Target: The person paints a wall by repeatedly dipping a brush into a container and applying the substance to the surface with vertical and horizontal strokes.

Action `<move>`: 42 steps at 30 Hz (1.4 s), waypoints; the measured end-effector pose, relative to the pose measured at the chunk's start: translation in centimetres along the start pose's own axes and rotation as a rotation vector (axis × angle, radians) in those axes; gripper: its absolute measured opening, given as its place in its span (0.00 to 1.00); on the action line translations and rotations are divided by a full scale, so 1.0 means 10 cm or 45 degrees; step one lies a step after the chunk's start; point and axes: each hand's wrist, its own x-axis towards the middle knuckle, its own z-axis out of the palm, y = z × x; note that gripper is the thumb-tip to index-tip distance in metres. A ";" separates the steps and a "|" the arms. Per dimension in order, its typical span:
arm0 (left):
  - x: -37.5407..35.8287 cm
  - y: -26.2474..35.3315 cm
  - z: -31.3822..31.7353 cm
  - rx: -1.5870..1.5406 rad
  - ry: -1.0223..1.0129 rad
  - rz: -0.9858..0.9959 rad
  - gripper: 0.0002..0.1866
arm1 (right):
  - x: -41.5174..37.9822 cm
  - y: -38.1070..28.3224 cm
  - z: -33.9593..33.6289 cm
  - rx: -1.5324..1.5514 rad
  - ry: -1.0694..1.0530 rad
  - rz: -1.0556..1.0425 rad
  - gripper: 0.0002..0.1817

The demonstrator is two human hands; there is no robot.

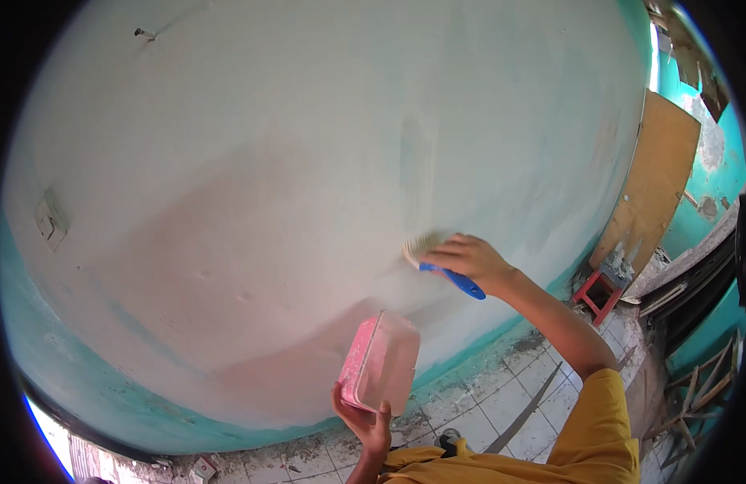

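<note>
My right hand [471,262] is closed around a paintbrush with a blue handle [467,285] and pale bristles [420,248]. The bristle tips are right at the wall [324,185], which is mostly whitish over turquoise. Below and to the left, my left hand [366,423] grips the lower end of a pink plastic container [381,363], tilted with its open side facing me. White smears show on the container's rim and side.
A switch plate [50,222] and a bolt [145,35] are on the wall. Dirty white tiles [502,403] cover the floor. To the right stand a red stool [599,297], a wooden board [651,177] and a wooden frame [700,395].
</note>
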 end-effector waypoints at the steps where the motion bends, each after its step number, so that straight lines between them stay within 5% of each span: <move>1: 0.00 0.00 -0.01 0.027 -0.015 0.001 0.54 | -0.08 -0.02 0.05 0.127 -0.083 -0.023 0.25; 4: 0.02 0.02 -0.01 0.002 -0.034 0.016 0.54 | 0.08 0.19 -0.16 0.125 -0.060 -0.008 0.24; 6: 0.01 -0.03 -0.04 0.013 -0.037 0.014 0.54 | 0.46 0.25 -0.54 0.226 0.119 0.188 0.18; 12: 0.02 0.00 -0.03 0.019 -0.035 -0.011 0.54 | 1.34 0.58 -1.28 -0.181 0.791 0.122 0.11; 15: 0.01 -0.03 -0.05 0.016 -0.037 -0.013 0.54 | 1.07 0.56 -0.92 -0.215 0.721 -0.069 0.17; 22: 0.03 0.08 0.01 -0.011 -0.030 -0.027 0.53 | 0.04 0.05 -0.12 0.088 0.024 0.031 0.20; 27: 0.03 0.03 -0.02 -0.035 -0.051 -0.031 0.54 | 0.79 0.54 -0.71 0.258 0.197 0.109 0.15; 33: 0.03 -0.04 -0.06 0.030 -0.050 0.003 0.54 | 1.26 0.46 -1.18 -0.211 0.811 -0.005 0.14; 36: 0.04 -0.04 -0.04 0.027 -0.034 -0.012 0.55 | 0.60 0.39 -0.51 -0.029 0.417 0.032 0.22; 42: 0.03 -0.02 -0.03 0.055 -0.012 -0.008 0.55 | -0.19 0.05 0.11 0.193 -0.179 0.076 0.16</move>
